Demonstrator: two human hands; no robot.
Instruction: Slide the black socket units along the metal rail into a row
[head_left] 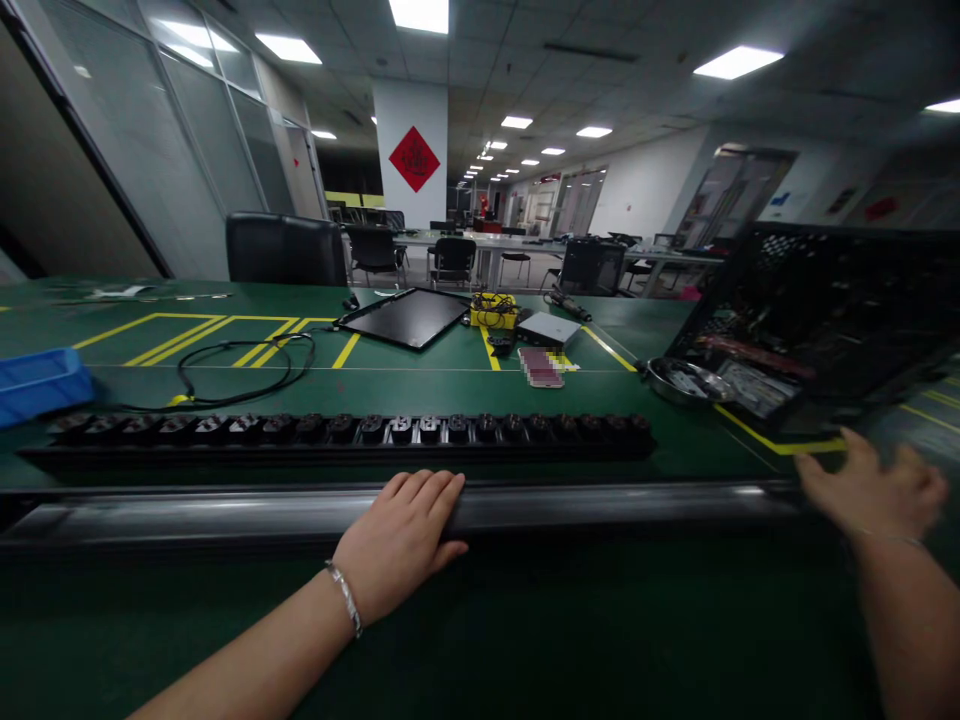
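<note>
Across the near part of the table lies a long black metal rail (600,507) with a smooth, shiny top. My left hand (401,545) is closed over its middle, with the fingers across the top and the thumb along the near side. Just past the rail's right end, my right hand (874,487) hovers, blurred by motion, its fingers apart and nothing seen in them. Behind the rail runs a long black power strip (352,452) with a row of many sockets facing up.
On the green table (420,393) are a blue bin (41,385), a black cable (247,385), a dark flat panel (409,318), a yellow box of wires (493,312), a phone (541,367) and a metal bowl (686,382). A black open case (832,320) stands at right.
</note>
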